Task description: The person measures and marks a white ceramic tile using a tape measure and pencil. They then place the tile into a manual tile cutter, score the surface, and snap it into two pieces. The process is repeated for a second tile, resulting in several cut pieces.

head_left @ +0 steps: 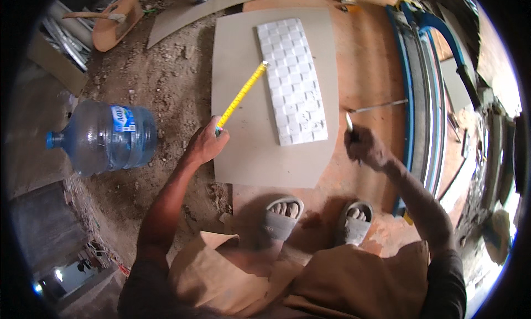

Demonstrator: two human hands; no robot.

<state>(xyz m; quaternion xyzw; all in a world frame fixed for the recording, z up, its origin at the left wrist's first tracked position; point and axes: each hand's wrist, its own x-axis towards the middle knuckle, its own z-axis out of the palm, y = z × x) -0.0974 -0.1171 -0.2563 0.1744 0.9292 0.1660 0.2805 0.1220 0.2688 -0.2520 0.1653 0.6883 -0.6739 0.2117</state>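
My left hand [208, 142] is closed around a tape measure, its case mostly hidden by the fingers. The yellow blade [241, 96] sticks out up and to the right, its end at the left edge of a white tile [293, 81] with a raised woven pattern. Under that tile lies a larger plain beige slab [243, 161]. To the right of the slab, my right hand [366, 147] is closed on a slim pen-like tool [349, 121] with a pale tip pointing up; its lower part is hidden in the fist.
A blue-railed tile cutter [409, 98] stands along the right, with a thin rod [379, 105] reaching from it. At left, a large clear-blue water bottle [105, 134] lies on rubbly ground. My sandalled feet [283, 216] are just below the slab. Another flat slab [188, 15] lies beyond.
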